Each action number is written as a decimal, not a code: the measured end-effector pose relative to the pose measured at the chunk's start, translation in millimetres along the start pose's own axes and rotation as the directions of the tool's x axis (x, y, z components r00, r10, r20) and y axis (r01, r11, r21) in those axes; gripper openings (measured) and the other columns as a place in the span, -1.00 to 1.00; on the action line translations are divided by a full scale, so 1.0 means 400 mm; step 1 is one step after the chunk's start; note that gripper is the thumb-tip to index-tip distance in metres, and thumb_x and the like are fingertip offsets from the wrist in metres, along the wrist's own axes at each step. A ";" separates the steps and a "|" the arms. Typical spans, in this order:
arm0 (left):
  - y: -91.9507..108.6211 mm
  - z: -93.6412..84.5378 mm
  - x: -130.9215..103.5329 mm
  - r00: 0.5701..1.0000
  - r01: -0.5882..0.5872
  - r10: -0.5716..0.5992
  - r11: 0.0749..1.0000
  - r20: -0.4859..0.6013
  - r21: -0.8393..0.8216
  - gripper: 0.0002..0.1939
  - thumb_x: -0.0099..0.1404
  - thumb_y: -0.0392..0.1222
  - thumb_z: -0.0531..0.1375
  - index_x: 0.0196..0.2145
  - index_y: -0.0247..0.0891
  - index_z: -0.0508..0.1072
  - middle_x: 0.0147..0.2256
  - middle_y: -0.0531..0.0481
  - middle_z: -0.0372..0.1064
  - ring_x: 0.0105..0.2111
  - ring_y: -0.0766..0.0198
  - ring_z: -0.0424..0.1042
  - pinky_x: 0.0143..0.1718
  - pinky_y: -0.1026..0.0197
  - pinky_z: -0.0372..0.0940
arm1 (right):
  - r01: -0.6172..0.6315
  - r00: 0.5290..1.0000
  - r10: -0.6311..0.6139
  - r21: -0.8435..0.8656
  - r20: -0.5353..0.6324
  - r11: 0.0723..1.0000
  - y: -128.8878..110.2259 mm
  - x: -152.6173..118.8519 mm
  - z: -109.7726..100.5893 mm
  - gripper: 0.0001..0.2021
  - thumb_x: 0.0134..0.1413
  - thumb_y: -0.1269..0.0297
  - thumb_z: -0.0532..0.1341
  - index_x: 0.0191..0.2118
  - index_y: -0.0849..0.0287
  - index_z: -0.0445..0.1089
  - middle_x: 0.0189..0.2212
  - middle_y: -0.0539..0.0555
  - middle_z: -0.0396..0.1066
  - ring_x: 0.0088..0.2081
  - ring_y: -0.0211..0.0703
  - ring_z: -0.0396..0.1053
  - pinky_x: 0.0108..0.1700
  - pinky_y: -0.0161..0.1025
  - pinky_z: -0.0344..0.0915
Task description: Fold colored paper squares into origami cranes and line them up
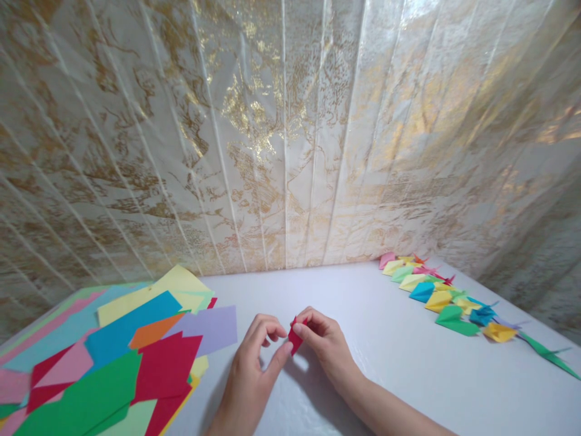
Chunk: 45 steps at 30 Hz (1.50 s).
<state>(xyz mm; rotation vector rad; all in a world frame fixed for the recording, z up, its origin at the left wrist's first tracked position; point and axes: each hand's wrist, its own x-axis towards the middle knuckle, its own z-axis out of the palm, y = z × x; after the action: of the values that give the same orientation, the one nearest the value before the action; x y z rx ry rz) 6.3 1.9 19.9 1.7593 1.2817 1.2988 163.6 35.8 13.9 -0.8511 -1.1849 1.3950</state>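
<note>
A small folded piece of red paper [297, 340] is pinched between the thumb and fingers of my right hand [324, 342], held over the white table. Close on its left side is my left hand [258, 363], its fingers curled and a gap showing between thumb and forefinger. The left thumb tip reaches the paper's lower left edge; whether it presses on it I cannot tell. The paper looks folded narrow, with a point at top and bottom. Part of it hides behind the right thumb.
Overlapping sheets of coloured paper, among them a green sheet [91, 393] and a lilac sheet [218, 330], cover the table's left side. Rows of folded paper pieces, including a green one [455, 320], line the right. A gold-patterned curtain [254, 151] hangs behind the white table [363, 309].
</note>
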 end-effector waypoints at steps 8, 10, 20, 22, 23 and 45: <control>0.001 -0.011 0.015 0.999 -0.044 0.044 0.999 -0.027 -0.006 -0.94 0.34 -0.20 0.17 -0.30 -0.10 0.44 -0.30 0.10 0.34 -0.27 0.23 0.33 -0.18 0.22 0.21 | 0.139 0.990 -0.132 -0.207 0.046 0.968 0.016 -0.004 -0.003 -0.74 0.04 0.03 0.37 -0.44 0.13 0.54 -0.45 0.03 0.40 -0.38 -0.13 0.28 -0.25 -0.16 0.17; 0.000 -0.009 0.015 0.999 -0.041 0.041 0.999 -0.023 -0.004 -0.94 0.35 -0.19 0.17 -0.30 -0.10 0.45 -0.30 0.10 0.34 -0.27 0.23 0.33 -0.20 0.22 0.20 | 0.167 0.986 -0.158 -0.236 0.058 0.957 0.012 -0.006 -0.003 -0.75 0.07 0.05 0.36 -0.43 0.14 0.55 -0.45 0.03 0.41 -0.37 -0.14 0.30 -0.26 -0.18 0.18; 0.005 -0.012 0.013 0.998 -0.042 0.042 0.999 -0.045 -0.010 -0.90 0.33 -0.16 0.18 -0.37 -0.13 0.44 -0.35 0.10 0.36 -0.32 0.24 0.34 -0.25 0.24 0.20 | 0.325 0.946 -0.298 -0.361 0.130 0.874 -0.006 -0.011 -0.007 -0.77 0.18 0.10 0.33 -0.40 0.12 0.55 -0.45 0.01 0.44 -0.34 -0.17 0.34 -0.24 -0.26 0.22; 0.007 -0.012 0.012 0.998 -0.041 0.040 0.999 -0.038 -0.018 -0.89 0.33 -0.16 0.17 -0.38 -0.13 0.44 -0.36 0.10 0.35 -0.32 0.24 0.34 -0.25 0.23 0.21 | 0.342 0.940 -0.312 -0.381 0.140 0.859 -0.004 -0.011 -0.007 -0.77 0.19 0.10 0.32 -0.40 0.12 0.54 -0.45 0.01 0.44 -0.34 -0.16 0.34 -0.24 -0.26 0.23; 0.009 -0.012 0.012 0.999 -0.038 0.037 0.999 -0.033 -0.022 -0.89 0.33 -0.15 0.17 -0.38 -0.13 0.44 -0.36 0.10 0.35 -0.31 0.23 0.34 -0.24 0.23 0.21 | 0.354 0.935 -0.324 -0.393 0.145 0.848 -0.004 -0.011 -0.008 -0.77 0.20 0.11 0.31 -0.39 0.12 0.54 -0.45 0.01 0.44 -0.34 -0.16 0.34 -0.24 -0.26 0.23; 0.048 -0.018 0.022 0.876 0.481 -0.444 0.829 0.188 -0.284 -0.65 0.16 0.15 0.21 -0.47 -0.21 0.44 -0.50 0.12 0.21 -0.42 0.25 0.17 -0.33 0.26 0.09 | 0.678 0.710 -0.560 -0.631 0.428 0.378 -0.033 -0.004 -0.030 -0.82 0.33 0.31 0.19 -0.11 -0.01 0.55 -0.36 0.05 0.49 -0.32 -0.12 0.32 -0.26 -0.18 0.20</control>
<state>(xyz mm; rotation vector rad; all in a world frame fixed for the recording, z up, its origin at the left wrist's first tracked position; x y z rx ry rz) 6.5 2.6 42.2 1.1758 1.2465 1.0352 178.7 36.0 23.5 -0.7035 -2.0148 0.2551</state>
